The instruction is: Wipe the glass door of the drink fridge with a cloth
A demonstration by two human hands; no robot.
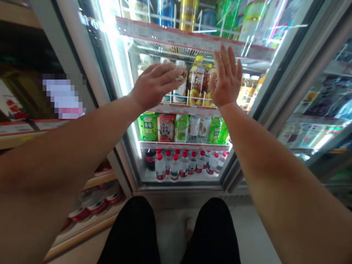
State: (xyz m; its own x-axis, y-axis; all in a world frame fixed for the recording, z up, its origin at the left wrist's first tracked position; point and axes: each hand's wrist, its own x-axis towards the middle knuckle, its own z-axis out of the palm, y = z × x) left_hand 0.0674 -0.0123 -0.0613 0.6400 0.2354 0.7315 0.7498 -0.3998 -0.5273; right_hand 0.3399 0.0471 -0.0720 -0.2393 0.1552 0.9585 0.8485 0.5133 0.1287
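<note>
My left hand [155,82] reaches in from the left in front of a lit drinks fridge. Its fingers are closed around a small crumpled pale wad [180,74], perhaps cloth or tissue. Raised to the right of it, my right hand [227,79] has its fingers stretched upward and holds nothing. Reflections show glass in the fridge door [95,25]; whether either hand touches it I cannot tell. Between the hands, behind them, stand yellow-capped tea bottles [196,82] on a shelf. A white-capped bottle [180,91] is partly hidden by my left hand.
Lower shelves hold green and red drink bottles [166,128] and several red-capped water bottles [175,167]. Cans [188,14] fill the top shelf. Wooden shelving [90,179] with packed bottles adjoins on the left; another glass-fronted fridge [310,121] is on the right. My knees [217,227] are close below.
</note>
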